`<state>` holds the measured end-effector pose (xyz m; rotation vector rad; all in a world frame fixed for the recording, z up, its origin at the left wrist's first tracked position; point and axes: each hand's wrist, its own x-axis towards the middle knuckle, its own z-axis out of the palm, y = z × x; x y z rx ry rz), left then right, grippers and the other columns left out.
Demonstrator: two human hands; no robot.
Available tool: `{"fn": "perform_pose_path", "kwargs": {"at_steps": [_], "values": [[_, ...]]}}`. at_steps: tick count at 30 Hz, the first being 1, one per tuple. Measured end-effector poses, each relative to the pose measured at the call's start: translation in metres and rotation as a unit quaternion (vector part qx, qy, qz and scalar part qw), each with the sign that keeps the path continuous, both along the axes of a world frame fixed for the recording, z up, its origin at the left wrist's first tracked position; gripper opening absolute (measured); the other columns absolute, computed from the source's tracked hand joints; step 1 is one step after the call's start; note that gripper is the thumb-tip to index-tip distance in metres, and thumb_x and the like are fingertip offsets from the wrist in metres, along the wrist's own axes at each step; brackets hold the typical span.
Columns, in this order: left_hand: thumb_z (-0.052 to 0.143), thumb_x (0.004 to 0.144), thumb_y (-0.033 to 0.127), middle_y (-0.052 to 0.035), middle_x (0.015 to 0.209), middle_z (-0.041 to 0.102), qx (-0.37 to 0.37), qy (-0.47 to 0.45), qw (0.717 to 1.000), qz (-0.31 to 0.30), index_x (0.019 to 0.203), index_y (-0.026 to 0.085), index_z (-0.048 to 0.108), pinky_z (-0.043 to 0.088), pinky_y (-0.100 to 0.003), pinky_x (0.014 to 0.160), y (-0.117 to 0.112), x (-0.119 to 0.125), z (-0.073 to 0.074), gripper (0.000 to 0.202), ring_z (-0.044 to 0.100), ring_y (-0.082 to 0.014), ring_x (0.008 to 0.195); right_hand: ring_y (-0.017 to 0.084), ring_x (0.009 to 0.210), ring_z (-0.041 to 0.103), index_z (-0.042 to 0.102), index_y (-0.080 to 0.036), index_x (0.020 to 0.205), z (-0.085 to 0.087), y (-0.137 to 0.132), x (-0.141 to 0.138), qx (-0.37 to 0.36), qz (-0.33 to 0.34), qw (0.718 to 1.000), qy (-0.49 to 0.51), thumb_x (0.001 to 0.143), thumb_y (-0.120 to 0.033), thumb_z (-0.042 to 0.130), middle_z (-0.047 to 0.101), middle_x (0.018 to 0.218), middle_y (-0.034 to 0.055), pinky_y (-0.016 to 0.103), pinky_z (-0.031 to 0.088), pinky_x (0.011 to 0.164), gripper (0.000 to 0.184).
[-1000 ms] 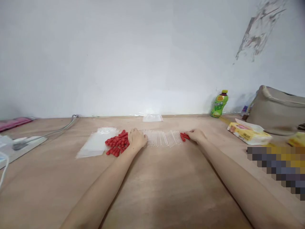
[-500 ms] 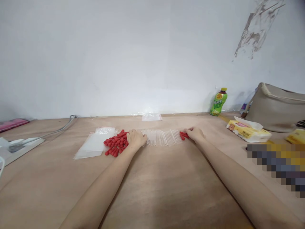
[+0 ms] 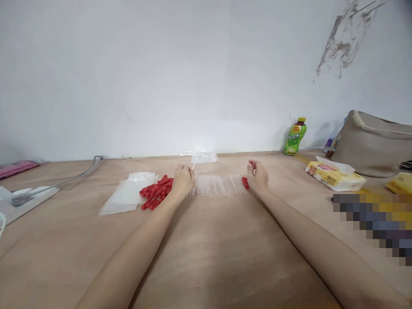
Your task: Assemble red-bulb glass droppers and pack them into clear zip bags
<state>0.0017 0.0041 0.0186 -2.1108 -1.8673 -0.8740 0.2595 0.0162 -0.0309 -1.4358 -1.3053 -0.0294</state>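
Observation:
A row of clear plastic tubes (image 3: 219,186) lies across the wooden table (image 3: 206,257). My left hand (image 3: 182,181) is raised at the row's left end, pinched on one clear tube (image 3: 194,162) that points up and away. My right hand (image 3: 258,176) is lifted at the row's right end, fingers closed on a small red cap (image 3: 251,163). A few red caps (image 3: 245,182) lie just left of that hand. A larger pile of red caps (image 3: 156,192) sits left of my left hand.
Clear zip bags (image 3: 128,193) lie left of the red pile, another clear bag (image 3: 205,158) by the wall. A green bottle (image 3: 295,136), tissue pack (image 3: 334,176) and beige bag (image 3: 375,143) stand at the right. Cable and grey tool (image 3: 32,193) at the left.
Both hands have lifted off the table: the left one came up with a clear tube, the right one came up with a red cap.

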Motion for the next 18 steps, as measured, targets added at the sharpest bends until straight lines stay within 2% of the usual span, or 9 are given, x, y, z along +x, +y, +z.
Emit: {"fn": "perform_pose_path", "kwargs": {"at_steps": [2,4,5,7,9,10,13,15,18], "values": [[0.037,0.085,0.02,-0.0113,0.09,0.055,0.012,-0.015,0.999,-0.038,0.084,0.013,0.054,0.043,-0.032,0.072,-0.005,0.003,0.002,0.018,0.054,-0.0217,0.084,0.016,0.065,0.053,0.05,-0.015,0.096,-0.003,-0.008,-0.016,0.026,0.033,0.998,0.046,0.079,-0.038,0.042,0.059,0.08,0.0065,0.03,0.042,0.063,0.03],[0.036,0.085,0.017,-0.0077,0.085,0.056,0.017,-0.034,0.995,-0.087,0.084,0.015,0.051,0.044,-0.029,0.069,-0.014,0.003,-0.003,0.015,0.055,-0.0179,0.078,0.013,0.057,0.051,0.047,-0.016,0.091,-0.006,-0.018,-0.032,0.036,0.09,0.992,0.081,0.076,-0.036,0.048,0.057,0.074,0.0037,0.027,0.042,0.056,0.026],[0.035,0.085,0.016,-0.0058,0.081,0.056,0.015,-0.044,0.992,-0.118,0.086,0.015,0.05,0.044,-0.027,0.068,-0.02,0.002,-0.008,0.015,0.055,-0.0162,0.075,0.012,0.056,0.05,0.047,-0.016,0.088,-0.007,-0.025,-0.04,0.038,0.118,0.988,0.087,0.075,-0.034,0.049,0.056,0.072,0.0023,0.025,0.042,0.054,0.022],[0.032,0.085,0.013,-0.0046,0.08,0.057,0.01,-0.096,0.968,-0.234,0.098,0.015,0.047,0.045,-0.027,0.067,-0.034,-0.003,-0.021,0.019,0.055,-0.0145,0.07,0.012,0.057,0.051,0.046,-0.018,0.081,-0.008,-0.038,-0.053,0.044,0.163,0.983,0.071,0.073,-0.027,0.05,0.054,0.068,0.0004,0.024,0.042,0.054,0.013],[0.031,0.086,0.012,-0.0063,0.091,0.057,-0.011,-0.092,0.946,-0.312,0.115,0.016,0.039,0.045,-0.029,0.073,-0.048,-0.01,-0.034,0.031,0.055,-0.0145,0.076,0.012,0.061,0.052,0.046,-0.019,0.073,-0.008,-0.05,-0.063,0.058,0.216,0.974,0.036,0.071,-0.022,0.05,0.055,0.069,0.0006,0.024,0.043,0.057,0.006],[0.031,0.086,0.012,-0.0069,0.093,0.057,-0.017,-0.082,0.94,-0.329,0.119,0.017,0.038,0.044,-0.03,0.076,-0.054,-0.014,-0.038,0.034,0.055,-0.0155,0.081,0.012,0.064,0.053,0.045,-0.019,0.069,-0.008,-0.056,-0.066,0.061,0.244,0.968,0.018,0.071,-0.021,0.051,0.055,0.071,0.0011,0.025,0.043,0.058,0.007],[0.031,0.088,0.017,-0.0078,0.098,0.056,-0.045,-0.071,0.942,-0.325,0.117,0.019,0.045,0.042,-0.031,0.082,-0.067,-0.02,-0.043,0.032,0.053,-0.0173,0.091,0.013,0.065,0.055,0.044,-0.019,0.065,-0.009,-0.065,-0.07,0.023,0.308,0.951,-0.005,0.073,-0.025,0.054,0.056,0.072,0.0016,0.025,0.044,0.058,0.014],[0.032,0.09,0.022,-0.0074,0.099,0.057,-0.047,-0.075,0.946,-0.311,0.111,0.019,0.051,0.042,-0.031,0.081,-0.07,-0.02,-0.041,0.028,0.053,-0.0178,0.091,0.012,0.062,0.056,0.05,-0.019,0.08,-0.008,-0.068,-0.069,-0.028,0.325,0.945,-0.006,0.074,-0.027,0.056,0.058,0.073,0.0011,0.025,0.045,0.057,0.012],[0.034,0.09,0.028,-0.0059,0.092,0.058,-0.047,-0.055,0.948,-0.309,0.102,0.02,0.056,0.044,-0.029,0.075,-0.071,-0.017,-0.038,0.026,0.054,-0.0175,0.085,0.013,0.066,0.057,0.051,-0.021,0.105,-0.005,-0.069,-0.068,-0.058,0.335,0.938,-0.066,0.078,-0.026,0.053,0.061,0.082,0.0026,0.027,0.045,0.061,0.028]]}}
